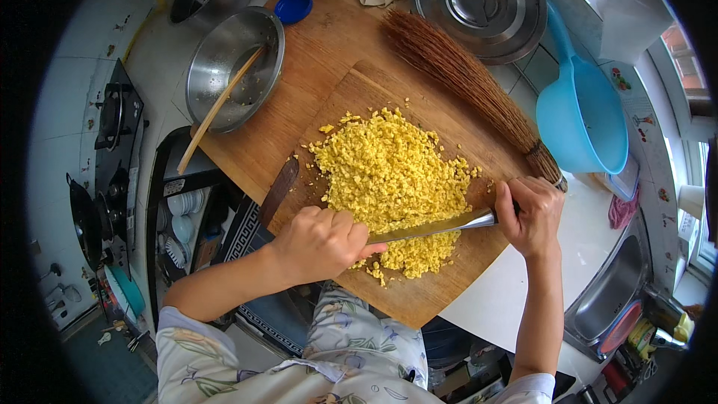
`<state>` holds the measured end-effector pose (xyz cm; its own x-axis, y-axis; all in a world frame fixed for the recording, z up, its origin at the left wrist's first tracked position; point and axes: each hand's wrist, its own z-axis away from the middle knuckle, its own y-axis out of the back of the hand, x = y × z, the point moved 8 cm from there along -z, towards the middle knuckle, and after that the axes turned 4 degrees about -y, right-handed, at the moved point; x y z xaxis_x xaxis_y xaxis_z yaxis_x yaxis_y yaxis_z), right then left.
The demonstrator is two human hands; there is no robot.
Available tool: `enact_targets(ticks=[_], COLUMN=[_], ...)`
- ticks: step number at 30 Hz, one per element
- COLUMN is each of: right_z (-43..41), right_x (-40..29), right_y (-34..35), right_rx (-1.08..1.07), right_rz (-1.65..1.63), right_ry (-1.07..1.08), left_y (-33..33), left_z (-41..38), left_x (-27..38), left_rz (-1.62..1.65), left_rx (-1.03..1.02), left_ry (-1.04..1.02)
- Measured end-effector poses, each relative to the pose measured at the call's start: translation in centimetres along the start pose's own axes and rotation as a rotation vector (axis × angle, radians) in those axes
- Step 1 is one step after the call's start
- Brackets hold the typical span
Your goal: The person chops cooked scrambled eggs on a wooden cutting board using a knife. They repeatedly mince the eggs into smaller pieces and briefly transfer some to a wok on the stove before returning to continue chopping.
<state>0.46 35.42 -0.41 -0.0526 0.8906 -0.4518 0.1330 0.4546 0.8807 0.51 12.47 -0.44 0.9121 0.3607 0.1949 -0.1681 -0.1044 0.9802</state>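
Observation:
A heap of finely chopped yellow food, resembling scrambled egg, [392, 168] lies on a wooden cutting board [477, 252]. Across its near part runs a kitchen knife [429, 229], its blade seen nearly edge-on. My right hand [530, 213] grips the handle at the right edge of the heap. My left hand [325, 244] is closed on the far end of the blade, fingers curled around it. Small yellow crumbs are scattered around the heap. Where the blade's lower edge meets the food or board is hidden.
A steel bowl [196, 87] with wooden chopsticks [221, 106] stands left, near a blue lid [293, 7]. A brush of bundled twigs [465, 78] lies behind the heap, beside a steel pot lid [505, 39]. A blue plastic ladle [583, 118], sink [608, 275] and stove [120, 118] flank the board.

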Motion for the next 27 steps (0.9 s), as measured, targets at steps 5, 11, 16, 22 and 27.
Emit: enact_targets(ticks=[5, 11, 16, 22, 27], right_z=[1.4, 2.1, 3.2, 3.4, 4.4], right_x=[-1.8, -2.8, -0.7, -3.0, -0.4], right_y=[1.3, 2.7, 0.2, 3.2, 0.4], right_rx=[-0.034, -0.005, -0.033, -0.044, -0.003], right_rz=[0.028, 0.044, -0.035, 0.016, -0.042], right_ry=[0.012, 0.020, -0.002, -0.037, 0.002], left_y=[-0.8, -0.5, -0.8, 0.5, -0.2], left_z=[1.7, 1.6, 1.5, 2.0, 1.1], left_x=[1.3, 1.9, 2.2, 3.0, 3.3], left_rz=[0.079, 0.047, 0.058, 0.074, 0.010], left_rx=[-0.015, -0.034, 0.011, 0.013, -0.031], left_ry=[-0.002, -0.038, -0.064, -0.087, -0.084])
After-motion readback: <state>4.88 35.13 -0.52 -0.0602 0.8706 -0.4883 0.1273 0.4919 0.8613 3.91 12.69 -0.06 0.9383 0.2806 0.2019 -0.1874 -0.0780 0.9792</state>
